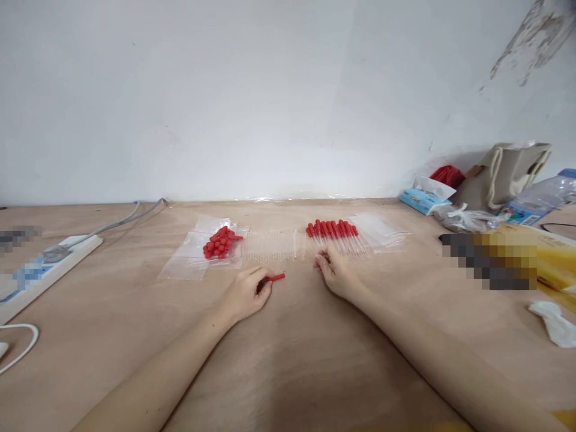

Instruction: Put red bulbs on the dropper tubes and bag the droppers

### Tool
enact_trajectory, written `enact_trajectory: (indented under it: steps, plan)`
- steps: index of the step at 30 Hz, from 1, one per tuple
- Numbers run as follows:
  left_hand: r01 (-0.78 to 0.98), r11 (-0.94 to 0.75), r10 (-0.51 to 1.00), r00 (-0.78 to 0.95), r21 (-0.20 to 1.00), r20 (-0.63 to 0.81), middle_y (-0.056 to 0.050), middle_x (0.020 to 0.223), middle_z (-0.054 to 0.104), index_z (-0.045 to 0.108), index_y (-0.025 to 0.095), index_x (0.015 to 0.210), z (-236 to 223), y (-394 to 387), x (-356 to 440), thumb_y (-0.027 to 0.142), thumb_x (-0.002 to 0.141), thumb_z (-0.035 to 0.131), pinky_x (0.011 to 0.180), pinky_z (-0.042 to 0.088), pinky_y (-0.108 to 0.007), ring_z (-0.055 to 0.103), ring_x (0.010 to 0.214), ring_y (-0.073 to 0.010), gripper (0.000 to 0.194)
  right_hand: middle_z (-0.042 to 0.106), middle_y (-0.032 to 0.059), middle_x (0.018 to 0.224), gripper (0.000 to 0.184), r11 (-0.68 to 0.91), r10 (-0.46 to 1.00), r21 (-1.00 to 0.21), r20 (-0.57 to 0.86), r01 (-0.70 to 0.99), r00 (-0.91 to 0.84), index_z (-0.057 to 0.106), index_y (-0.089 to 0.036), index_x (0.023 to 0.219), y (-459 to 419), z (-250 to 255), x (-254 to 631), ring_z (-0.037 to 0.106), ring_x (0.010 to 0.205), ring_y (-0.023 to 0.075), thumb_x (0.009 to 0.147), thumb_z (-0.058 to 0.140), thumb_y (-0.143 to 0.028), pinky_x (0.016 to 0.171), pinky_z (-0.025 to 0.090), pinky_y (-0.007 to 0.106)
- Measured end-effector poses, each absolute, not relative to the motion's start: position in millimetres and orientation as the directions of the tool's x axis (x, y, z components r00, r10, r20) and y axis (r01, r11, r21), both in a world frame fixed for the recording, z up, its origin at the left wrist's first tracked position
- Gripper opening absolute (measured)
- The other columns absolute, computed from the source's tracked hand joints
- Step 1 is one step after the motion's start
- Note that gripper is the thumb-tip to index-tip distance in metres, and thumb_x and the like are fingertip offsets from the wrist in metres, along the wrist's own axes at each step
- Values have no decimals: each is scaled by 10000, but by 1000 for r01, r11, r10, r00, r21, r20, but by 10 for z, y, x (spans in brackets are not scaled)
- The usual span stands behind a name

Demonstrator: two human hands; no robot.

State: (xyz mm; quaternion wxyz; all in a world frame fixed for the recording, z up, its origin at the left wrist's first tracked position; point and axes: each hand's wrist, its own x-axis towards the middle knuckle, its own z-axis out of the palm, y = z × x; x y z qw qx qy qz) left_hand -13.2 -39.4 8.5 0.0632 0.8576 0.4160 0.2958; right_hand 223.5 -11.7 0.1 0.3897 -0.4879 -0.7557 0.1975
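Observation:
A red rubber dropper bulb (278,277) is pinched in my left hand (252,291), its narrow end pointing right, just above the table. My right hand (333,270) is closed, thumb against fingers, beside the row of clear thin tubes (270,245). Whatever those fingers hold is hidden or too faint to make out. Behind my left hand lies a pile of loose red bulbs (220,243) on clear plastic bags (184,258). Just beyond my right hand, several assembled droppers (335,231) lie side by side, red bulbs at the far end and clear tubes towards me.
More clear bags (380,231) lie to the right of the droppers. A power strip (67,255) with a grey cable sits at the left. At the right are a tissue pack (425,198), a cloth bag (499,177), a plastic bottle (540,195), yellow packaging (540,255) and a crumpled tissue (555,324).

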Motion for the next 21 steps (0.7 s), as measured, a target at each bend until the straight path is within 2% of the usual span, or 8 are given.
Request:
enact_trajectory:
  steps: [2,5,7,10,14,21]
  plan:
    - [694,-606,785,442,389,434,-8,695,585,556,181,778,83,-377,-106,230,803,488,567,419,-251,510,576,-117,88,599,27,732,197,490,868,-658,431,571,-247,468,-177,962,-176,-51,2249,563,665,134,862,346,-295,628,428,250]
    - [702,-555,825,396,447,402,9,659,569,551,183,778,86,-350,-53,275,788,536,561,412,-248,512,586,-124,93,610,61,844,269,604,785,-541,532,585,-317,486,-173,1085,-212,-62,2210,564,786,156,850,381,-252,702,424,282]
    - [697,-544,834,384,468,397,-4,740,589,557,190,914,83,-337,-23,256,800,528,625,431,-267,539,678,-144,134,608,71,889,253,660,735,-469,565,588,-375,537,-185,1045,-218,-54,2177,554,830,163,856,373,-222,736,410,300]
    - [696,-549,828,378,463,415,-37,872,580,531,201,1068,76,-330,-6,235,834,477,740,432,-312,542,827,-175,242,607,67,887,230,675,723,-436,551,595,-416,573,-193,970,-232,-48,2155,546,823,162,857,373,-191,754,387,317]
    - [662,-550,831,369,509,417,-38,858,561,594,193,955,79,-339,-6,241,872,406,739,434,-292,540,823,-164,211,607,51,850,200,677,723,-424,535,602,-437,568,-188,949,-267,-43,2160,541,773,147,851,393,-190,761,350,322]
    - [607,-554,830,348,570,436,-14,858,596,578,197,905,84,-354,17,251,870,415,728,430,-266,548,808,-146,175,610,33,795,195,706,692,-365,536,607,-483,579,-188,940,-294,-25,2149,526,689,123,850,409,-219,779,290,322]
